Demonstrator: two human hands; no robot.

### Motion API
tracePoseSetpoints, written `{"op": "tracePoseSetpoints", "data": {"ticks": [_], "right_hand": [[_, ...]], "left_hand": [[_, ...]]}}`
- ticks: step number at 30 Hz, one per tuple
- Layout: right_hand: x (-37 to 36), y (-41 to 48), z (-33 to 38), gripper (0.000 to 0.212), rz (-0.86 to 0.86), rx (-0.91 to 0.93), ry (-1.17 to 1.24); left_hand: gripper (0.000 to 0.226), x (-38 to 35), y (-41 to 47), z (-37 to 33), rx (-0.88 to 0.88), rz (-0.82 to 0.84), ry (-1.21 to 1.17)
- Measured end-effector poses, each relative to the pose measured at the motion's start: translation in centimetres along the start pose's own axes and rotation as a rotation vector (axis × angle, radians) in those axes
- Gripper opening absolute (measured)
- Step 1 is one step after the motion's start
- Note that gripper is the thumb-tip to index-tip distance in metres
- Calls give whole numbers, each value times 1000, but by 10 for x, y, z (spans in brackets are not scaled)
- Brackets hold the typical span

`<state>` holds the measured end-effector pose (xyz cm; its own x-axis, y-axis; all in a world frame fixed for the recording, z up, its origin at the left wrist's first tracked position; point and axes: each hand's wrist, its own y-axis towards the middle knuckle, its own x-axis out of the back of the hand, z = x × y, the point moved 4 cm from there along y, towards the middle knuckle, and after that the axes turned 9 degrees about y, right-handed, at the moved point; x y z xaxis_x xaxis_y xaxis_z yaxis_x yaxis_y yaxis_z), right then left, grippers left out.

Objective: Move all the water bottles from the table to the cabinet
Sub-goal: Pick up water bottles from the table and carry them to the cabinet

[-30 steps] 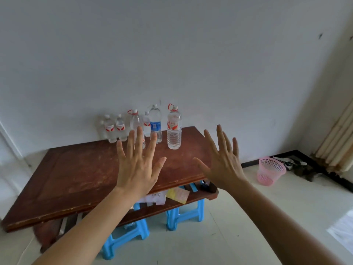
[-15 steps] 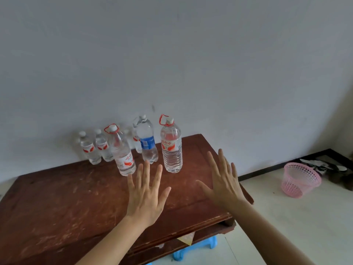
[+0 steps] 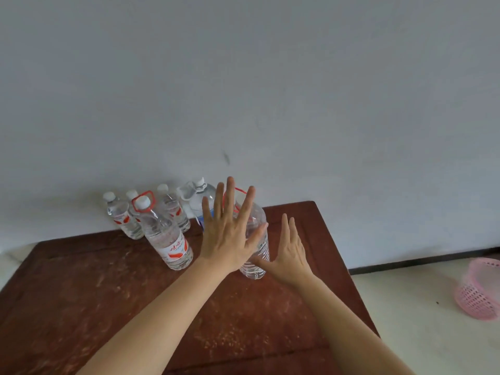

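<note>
Several clear water bottles stand at the far edge of the brown wooden table [image 3: 81,307], against the wall. A large bottle with a red handle ring [image 3: 165,236] stands front left. Three small bottles [image 3: 121,217] line up behind it, beside a blue-labelled bottle [image 3: 201,203]. Another large bottle [image 3: 258,247] stands on the right. My left hand [image 3: 230,234] is spread flat in front of that right bottle and hides most of it. My right hand [image 3: 289,253] is open just to its right, the thumb near its lower part. Neither hand grips anything. No cabinet is in view.
A plain white wall rises behind the table. To the right lies a light floor with a dark skirting line, and a pink mesh basket [image 3: 479,290] stands there near the frame's edge.
The view has come closer to the table. Both hands have moved forward toward the bottles; my left hand now covers the right large bottle and my right hand is beside it.
</note>
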<state>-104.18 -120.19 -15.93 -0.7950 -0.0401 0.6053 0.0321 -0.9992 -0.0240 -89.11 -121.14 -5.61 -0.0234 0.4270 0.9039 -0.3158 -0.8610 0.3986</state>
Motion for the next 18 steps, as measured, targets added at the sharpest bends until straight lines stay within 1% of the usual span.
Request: {"op": "tracePoseSetpoints", "data": {"ticks": [1,3,4,5,6,8,10,12,14,16,18], "right_hand": [[-10,5,0,140,20,-3,15],[-30,15,-3,141,50,-20,20],[-37,17,-4,142,53,-31,23],[-43,20,-6,144,50,-41,26],[-47,21,-8,144,43,-50,22],[-53,22,-13,146,36,-76,18],[-57,23,-18,148,31,-101,16],[-64,27,-23,150,66,-127,2],[-80,36,-19,147,117,-111,-37],[-95,46,-9,138,129,-52,-60],[-110,55,7,124,125,6,-97]], "left_hand": [[79,-4,10,2,-14,14,11],[79,-16,29,10,8,110,-6],[76,-22,34,13,21,156,-41],[69,-27,38,16,25,154,-86],[59,-30,38,18,29,99,-130],[41,-34,34,23,74,-64,-210],[30,-37,24,28,101,-165,-277],[25,-38,12,34,107,-212,-323],[25,-45,1,54,168,-218,-388],[28,-53,-14,78,272,-240,-457],[29,-59,-35,105,427,-274,-522]]}}
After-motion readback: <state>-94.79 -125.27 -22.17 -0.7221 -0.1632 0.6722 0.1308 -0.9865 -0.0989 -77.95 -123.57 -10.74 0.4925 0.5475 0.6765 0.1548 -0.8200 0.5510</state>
